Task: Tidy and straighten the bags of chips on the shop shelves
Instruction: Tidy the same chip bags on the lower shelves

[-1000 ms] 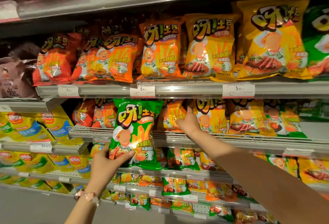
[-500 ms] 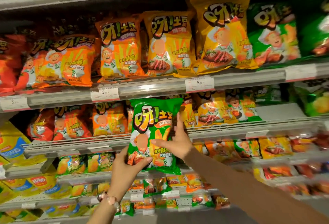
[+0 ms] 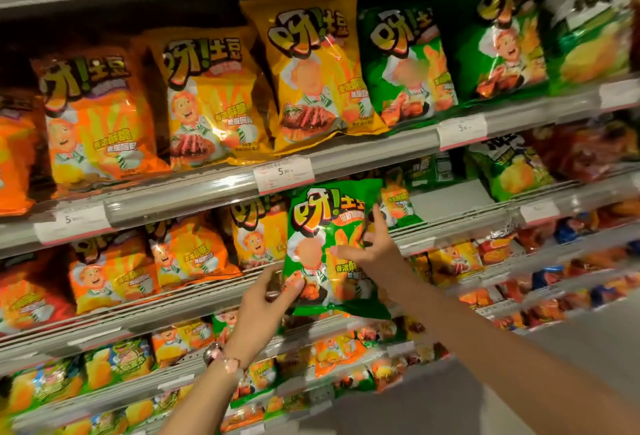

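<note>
Head view shows me both hands up at the snack shelves, and both are on one green chip bag point(image 3: 329, 244). My left hand point(image 3: 261, 310) grips the bag's bottom left corner, with the thumb on the front of the bag and the other fingers curled behind it. A bead bracelet point(image 3: 221, 360) sits on that wrist. My right hand point(image 3: 369, 249) holds the bag's right side, thumb flat across the front and fingers wrapped round the edge. The bag stands almost upright between my two hands, in front of the middle shelf point(image 3: 207, 299). Just left of my left fingers are orange bags point(image 3: 187, 254) and a yellow bag point(image 3: 258, 234) on that shelf. Just above my right fingers is a white price tag point(image 3: 284, 173) on the shelf rail. Higher up, above both hands, more green bags point(image 3: 405, 64) stand in a row beside yellow ones.
</note>
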Demonstrator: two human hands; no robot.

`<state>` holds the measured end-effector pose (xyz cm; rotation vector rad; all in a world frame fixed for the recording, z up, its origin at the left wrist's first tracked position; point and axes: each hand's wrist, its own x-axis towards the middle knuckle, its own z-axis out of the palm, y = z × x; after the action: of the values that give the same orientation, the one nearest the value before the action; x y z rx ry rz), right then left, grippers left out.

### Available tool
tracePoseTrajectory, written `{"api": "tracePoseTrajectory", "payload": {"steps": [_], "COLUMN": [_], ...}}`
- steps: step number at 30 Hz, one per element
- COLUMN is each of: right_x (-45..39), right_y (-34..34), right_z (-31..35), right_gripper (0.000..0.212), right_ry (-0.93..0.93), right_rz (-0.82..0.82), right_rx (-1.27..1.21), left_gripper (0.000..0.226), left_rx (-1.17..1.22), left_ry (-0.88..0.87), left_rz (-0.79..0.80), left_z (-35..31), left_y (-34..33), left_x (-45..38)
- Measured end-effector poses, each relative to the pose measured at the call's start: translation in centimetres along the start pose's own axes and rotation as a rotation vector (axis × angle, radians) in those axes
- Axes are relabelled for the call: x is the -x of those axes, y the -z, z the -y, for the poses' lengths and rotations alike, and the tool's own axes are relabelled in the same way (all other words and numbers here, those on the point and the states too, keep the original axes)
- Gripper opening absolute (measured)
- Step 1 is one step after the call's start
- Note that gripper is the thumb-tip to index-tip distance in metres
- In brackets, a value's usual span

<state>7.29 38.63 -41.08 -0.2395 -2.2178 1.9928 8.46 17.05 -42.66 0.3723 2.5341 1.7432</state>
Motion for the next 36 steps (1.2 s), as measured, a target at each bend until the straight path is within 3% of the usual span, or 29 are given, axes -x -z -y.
{"api": "tracePoseTrajectory", "payload": {"steps": [4,6,10,14,18,21,25,32,36], "right_x": [-1.7,-2.5,-4.3,-6.9,-9.6,-11.4,-13.3,-16.0,-17.3], "right_y": [5.8,8.8,14.3,18.9,22.5,24.3,25.3,25.3,24.9], "right_z": [0.0,-0.1,-0.3,0.3,0.8,1.1,1.0,-0.7,-2.3], "right_gripper": [0.118,0.116,0.111,0.086,0.079,0.072,0.070,0.023,0.035], "right_ry": [-0.030,-0.049,-0.087,-0.063,-0.034,0.029,0.046,0.047,0.047], "right_rz": [-0.033,-0.086,-0.160,-0.250,-0.278,-0.250,-0.226,-0.174,-0.109], "right_rx": [-0.033,-0.043,-0.030,0.043,0.102,0.160,0.180,0.158,0.202], "left_gripper": [0.028,0.030,0.069,0.116,0.136,0.134,0.109,0.102,0.104], "left_rx": [-0.137,-0.266,-0.676,-1.018,-1.201,-1.273,-1.328,-1.389,-1.415], "left_ry": [-0.113,-0.235,-0.372,-0.186,-0.049,0.055,0.087,0.133,0.150], "left_rz": [-0.131,-0.207,-0.201,-0.066,-0.041,-0.047,-0.122,-0.155,-0.164], "left_z": [-1.8,-2.7,-4.2,-4.3,-3.7,-3.2,-2.7,-2.7,-2.6], "left_y": [-3.4,-5.2,-9.1,-13.1,-16.2,-17.3,-17.3,-17.7,-17.8], "left_x": [-3.1,-4.6,-7.6,-11.0,-13.4,-14.6,-15.0,-15.2,-15.4]}}
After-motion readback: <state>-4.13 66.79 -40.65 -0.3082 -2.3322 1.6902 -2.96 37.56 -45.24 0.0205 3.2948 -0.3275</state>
